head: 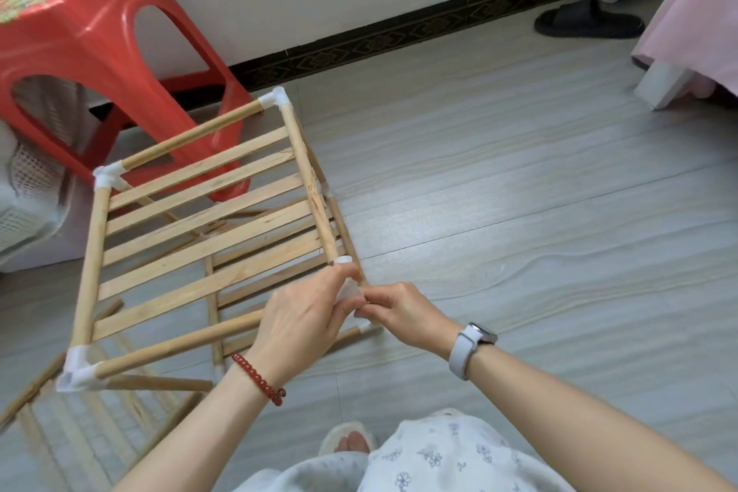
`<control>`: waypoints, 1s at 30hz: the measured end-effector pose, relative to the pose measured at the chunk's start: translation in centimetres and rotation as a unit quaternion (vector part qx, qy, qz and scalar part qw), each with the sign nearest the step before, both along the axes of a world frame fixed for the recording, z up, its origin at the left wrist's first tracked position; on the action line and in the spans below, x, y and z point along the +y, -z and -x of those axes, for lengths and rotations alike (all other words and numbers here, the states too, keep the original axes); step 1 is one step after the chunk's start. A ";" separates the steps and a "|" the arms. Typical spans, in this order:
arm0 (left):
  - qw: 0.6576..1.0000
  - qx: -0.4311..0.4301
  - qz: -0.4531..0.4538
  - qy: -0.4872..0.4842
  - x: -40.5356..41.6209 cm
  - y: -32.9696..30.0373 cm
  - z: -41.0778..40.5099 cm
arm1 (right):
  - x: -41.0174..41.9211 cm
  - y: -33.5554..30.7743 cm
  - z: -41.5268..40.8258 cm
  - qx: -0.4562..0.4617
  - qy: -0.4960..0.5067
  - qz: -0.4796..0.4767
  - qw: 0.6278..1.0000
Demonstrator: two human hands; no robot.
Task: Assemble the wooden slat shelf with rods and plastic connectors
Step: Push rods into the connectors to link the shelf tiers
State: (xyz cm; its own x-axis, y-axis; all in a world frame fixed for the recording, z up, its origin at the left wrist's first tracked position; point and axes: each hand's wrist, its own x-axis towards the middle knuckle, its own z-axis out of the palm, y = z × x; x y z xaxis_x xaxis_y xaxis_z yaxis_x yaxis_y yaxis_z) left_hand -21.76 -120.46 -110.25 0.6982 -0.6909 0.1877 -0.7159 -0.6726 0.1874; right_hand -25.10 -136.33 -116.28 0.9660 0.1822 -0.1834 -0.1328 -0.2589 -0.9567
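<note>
Two hands on the near right corner of the shelf

Both hands meet at one white plastic connector (351,290) on the near right corner of the wooden slat shelf (199,236). The left hand (303,318) has its fingers curled around this connector and around the end of the near rod (175,347). The right hand (393,310) pinches the same connector from the right side — its fingertips touch the fingers of the left hand. The shelf is held tilted above the grey floor (519,220), in the middle-left of the view. Three other white corner connectors sit on its frame: far right (275,99), far left (108,176) and near left (78,369). More wooden slats and rods (275,284) lie under it on the floor. Behind it stands a red plastic stool (80,40), close to the wall.
</note>
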 end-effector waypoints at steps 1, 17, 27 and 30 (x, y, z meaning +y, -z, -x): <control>1.000 -0.006 -0.006 0.004 0.1 0.0 -0.1 | 0.0 0.0 0.0 0.001 -0.001 -0.003 1.000; 0.997 -0.021 -0.062 0.048 0.4 1.2 -0.3 | -1.0 -0.4 -0.7 -0.003 -0.061 0.025 0.998; 0.997 0.057 0.049 -0.033 1.0 0.8 -0.5 | -2.3 0.6 -0.6 0.035 -0.066 0.014 0.997; 0.994 -0.018 0.097 -0.052 1.9 0.0 -1.9 | -2.2 -0.5 -1.1 0.055 -0.020 -0.025 0.998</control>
State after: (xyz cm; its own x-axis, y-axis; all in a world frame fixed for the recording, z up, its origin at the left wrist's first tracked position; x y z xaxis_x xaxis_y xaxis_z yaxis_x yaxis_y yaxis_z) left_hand -19.88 -118.56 -110.30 0.7549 -0.5631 0.3361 -0.6523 -0.6977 0.2962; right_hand -24.02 -138.57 -115.78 0.9323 0.2318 -0.2775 -0.2281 -0.2185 -0.9488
